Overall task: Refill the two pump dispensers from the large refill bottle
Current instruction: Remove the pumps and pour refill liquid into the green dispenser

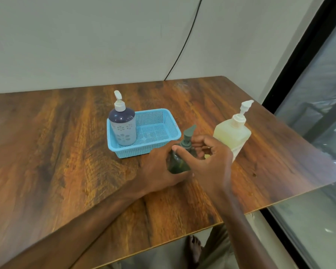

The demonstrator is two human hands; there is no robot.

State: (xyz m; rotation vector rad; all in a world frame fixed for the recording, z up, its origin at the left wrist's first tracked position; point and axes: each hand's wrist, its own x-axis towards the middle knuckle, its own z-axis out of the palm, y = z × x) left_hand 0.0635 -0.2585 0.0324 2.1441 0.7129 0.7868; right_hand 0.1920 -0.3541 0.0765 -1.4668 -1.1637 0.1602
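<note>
I see the blue dispenser (122,127) upright in the basket (159,121). My left hand (159,169) wraps the green dispenser (177,162) on the table (66,152), hiding its base. My right hand (208,158) pinches its collar. The refill bottle (232,135) stands just right, partly covered.

Both forearms bare, no sleeves, no watch or rings visible. Left hand (159,169) and right hand (208,158) ungloved. Bottom centre of frame: one bare foot (194,249), no shoe; beside it, khaki-olive trousers (217,249).
</note>
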